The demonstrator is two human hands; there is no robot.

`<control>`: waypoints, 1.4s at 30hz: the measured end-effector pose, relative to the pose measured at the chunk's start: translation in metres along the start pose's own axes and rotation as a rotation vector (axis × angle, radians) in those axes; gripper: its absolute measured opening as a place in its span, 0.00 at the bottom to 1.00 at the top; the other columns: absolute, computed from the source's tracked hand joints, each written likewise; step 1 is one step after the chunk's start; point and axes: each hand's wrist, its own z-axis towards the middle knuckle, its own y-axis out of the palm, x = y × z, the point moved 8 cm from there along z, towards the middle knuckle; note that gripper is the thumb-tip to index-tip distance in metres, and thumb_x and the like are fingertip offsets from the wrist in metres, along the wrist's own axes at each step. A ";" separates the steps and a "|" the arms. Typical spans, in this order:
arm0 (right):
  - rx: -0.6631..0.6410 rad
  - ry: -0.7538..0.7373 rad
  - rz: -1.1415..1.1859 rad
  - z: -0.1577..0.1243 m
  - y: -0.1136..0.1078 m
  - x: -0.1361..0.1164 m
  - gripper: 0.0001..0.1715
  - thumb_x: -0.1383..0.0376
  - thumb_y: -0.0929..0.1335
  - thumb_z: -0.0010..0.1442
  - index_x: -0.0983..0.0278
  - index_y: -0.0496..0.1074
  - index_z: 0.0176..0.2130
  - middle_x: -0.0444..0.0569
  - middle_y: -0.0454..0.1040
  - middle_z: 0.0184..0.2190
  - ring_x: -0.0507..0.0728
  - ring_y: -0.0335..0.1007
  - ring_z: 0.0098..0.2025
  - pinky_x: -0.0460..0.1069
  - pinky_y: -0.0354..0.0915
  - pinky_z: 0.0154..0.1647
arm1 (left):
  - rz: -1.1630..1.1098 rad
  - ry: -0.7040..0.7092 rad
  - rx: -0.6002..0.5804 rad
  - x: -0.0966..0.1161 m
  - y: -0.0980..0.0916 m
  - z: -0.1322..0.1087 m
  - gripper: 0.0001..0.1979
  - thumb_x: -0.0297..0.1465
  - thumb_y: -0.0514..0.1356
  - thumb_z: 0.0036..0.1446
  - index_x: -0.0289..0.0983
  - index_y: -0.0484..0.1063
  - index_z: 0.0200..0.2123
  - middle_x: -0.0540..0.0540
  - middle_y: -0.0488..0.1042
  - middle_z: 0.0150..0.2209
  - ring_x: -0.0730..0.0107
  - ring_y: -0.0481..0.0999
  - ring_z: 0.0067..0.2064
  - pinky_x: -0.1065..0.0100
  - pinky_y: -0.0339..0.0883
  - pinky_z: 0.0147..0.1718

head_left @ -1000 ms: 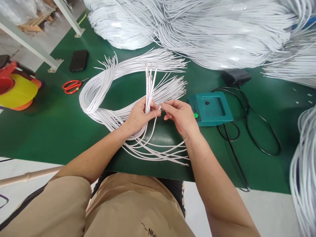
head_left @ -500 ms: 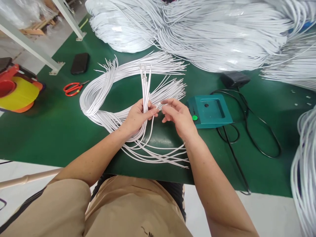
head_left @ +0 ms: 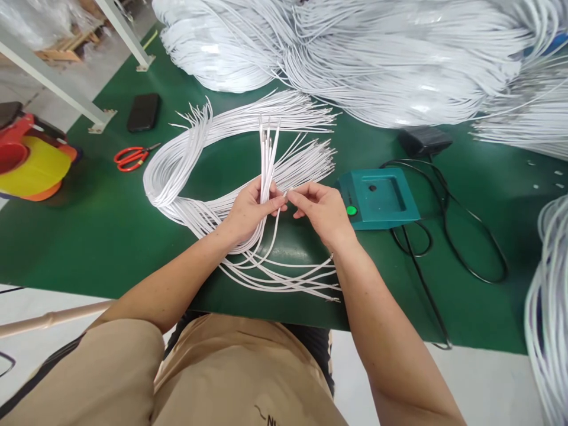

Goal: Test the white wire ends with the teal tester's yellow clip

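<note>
My left hand (head_left: 249, 211) is closed round a thin bunch of white wires (head_left: 267, 155) whose stripped ends stand up and point away from me. My right hand (head_left: 323, 212) pinches the end of a single white wire between thumb and forefinger, right beside the left thumb. The tails of the held wires loop down over the green table (head_left: 102, 231) towards its front edge. A larger curved bundle of cut white wires (head_left: 177, 160) lies just beyond and to the left of my hands.
A teal box with a green button (head_left: 377, 198) sits right of my hands, with black cables (head_left: 448, 231) and a black adapter (head_left: 423, 141). Red scissors (head_left: 131, 156) and a black phone (head_left: 142, 111) lie at left. Large heaps of white wire (head_left: 377, 53) fill the back.
My right hand has drawn its pinched wire end closer to the left thumb. The upright wire ends have tilted slightly to the right.
</note>
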 end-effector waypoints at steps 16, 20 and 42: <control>0.014 -0.576 -1.053 -0.011 0.016 -0.025 0.15 0.68 0.60 0.66 0.64 0.73 0.34 0.53 0.74 0.35 0.57 0.67 0.36 0.51 0.59 0.36 | -0.195 -0.341 -0.126 -0.023 0.005 0.002 0.24 0.25 0.71 0.44 0.38 0.76 0.48 0.49 0.75 0.33 0.74 0.78 0.34 0.73 0.70 0.32; 0.056 -0.621 -1.388 -0.013 0.011 -0.033 0.13 0.69 0.60 0.65 0.66 0.73 0.41 0.57 0.75 0.41 0.63 0.66 0.44 0.56 0.56 0.47 | -0.177 -0.339 -0.094 -0.023 0.003 0.005 0.25 0.23 0.69 0.45 0.37 0.75 0.49 0.51 0.73 0.32 0.74 0.79 0.34 0.74 0.71 0.33; -0.123 -0.378 -1.540 0.010 -0.010 -0.025 0.12 0.70 0.65 0.60 0.64 0.79 0.36 0.53 0.80 0.35 0.62 0.66 0.41 0.57 0.52 0.51 | 0.111 -0.099 -0.026 -0.024 0.001 0.014 0.23 0.27 0.68 0.45 0.33 0.74 0.48 0.51 0.75 0.30 0.66 0.82 0.35 0.67 0.76 0.37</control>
